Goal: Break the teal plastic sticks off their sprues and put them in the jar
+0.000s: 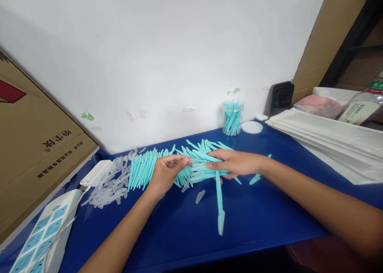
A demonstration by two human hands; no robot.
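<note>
Both hands' fingers (182, 160) seemingly pinch teal sticks (197, 165) amid the pile (143, 167).

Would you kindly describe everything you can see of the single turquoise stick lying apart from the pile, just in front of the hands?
The single turquoise stick looks like smooth plastic: a slim, flat handle that ends near the camera in a paler, translucent capped tip. It lies flat on the blue table, pointing almost straight toward the viewer. Its far end runs under the right hand, at the edge of the turquoise pile. A small clear cap lies just to its left, apart from it.
</note>
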